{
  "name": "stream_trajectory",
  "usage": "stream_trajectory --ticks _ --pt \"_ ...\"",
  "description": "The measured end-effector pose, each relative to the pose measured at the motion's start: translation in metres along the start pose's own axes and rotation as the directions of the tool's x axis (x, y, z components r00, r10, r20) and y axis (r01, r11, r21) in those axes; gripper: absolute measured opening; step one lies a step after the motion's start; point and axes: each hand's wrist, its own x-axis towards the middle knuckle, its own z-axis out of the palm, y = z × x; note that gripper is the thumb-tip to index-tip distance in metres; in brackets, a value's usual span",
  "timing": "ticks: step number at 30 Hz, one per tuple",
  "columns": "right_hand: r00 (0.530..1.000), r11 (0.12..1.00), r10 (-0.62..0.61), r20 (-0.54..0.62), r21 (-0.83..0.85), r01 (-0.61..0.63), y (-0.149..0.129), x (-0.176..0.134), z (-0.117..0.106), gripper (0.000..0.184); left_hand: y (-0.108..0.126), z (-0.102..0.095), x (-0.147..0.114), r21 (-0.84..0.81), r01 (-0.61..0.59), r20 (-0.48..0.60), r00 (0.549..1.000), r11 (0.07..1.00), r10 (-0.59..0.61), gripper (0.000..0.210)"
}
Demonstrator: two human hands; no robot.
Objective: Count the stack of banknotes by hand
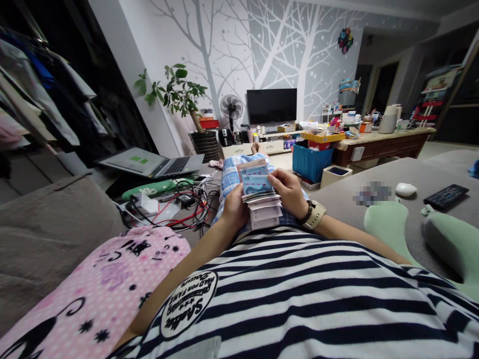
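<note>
Above my lap, both hands are on a thick fanned stack of printed paper slips (264, 207). A light-blue printed slip (255, 183) faces up near the top, with a pinkish one behind it. Whitish slips hang folded or fanned toward my body. My left hand (235, 207) grips the stack's left side. At the upper right, my right hand (289, 192) pinches the blue slip's edge between thumb and fingers. The slips' small print is too fine to read, and they hide part of my left fingers.
A laptop (153, 164) and tangled cables (190, 202) lie at left, beside a pink patterned blanket (112, 274). On the sofa at right are a white mouse (406, 189), a remote control (446, 197) and a green neck pillow (387, 224). Beyond stands a blue bin (311, 162).
</note>
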Motion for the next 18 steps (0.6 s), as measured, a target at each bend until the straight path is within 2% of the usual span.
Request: stream_trajectory --ticks 10,18 --pt "1.0 1.0 0.003 0.01 0.009 -0.003 -0.0029 -0.0004 -0.0004 0.066 0.0002 0.001 -0.0003 0.01 -0.019 -0.039 0.999 1.0 0.019 0.037" --pt "1.0 1.0 -0.009 0.02 0.024 0.009 -0.0044 -0.0007 0.0 0.067 0.0022 0.0062 -0.0024 0.009 0.003 0.019 1.0 1.0 -0.003 0.035"
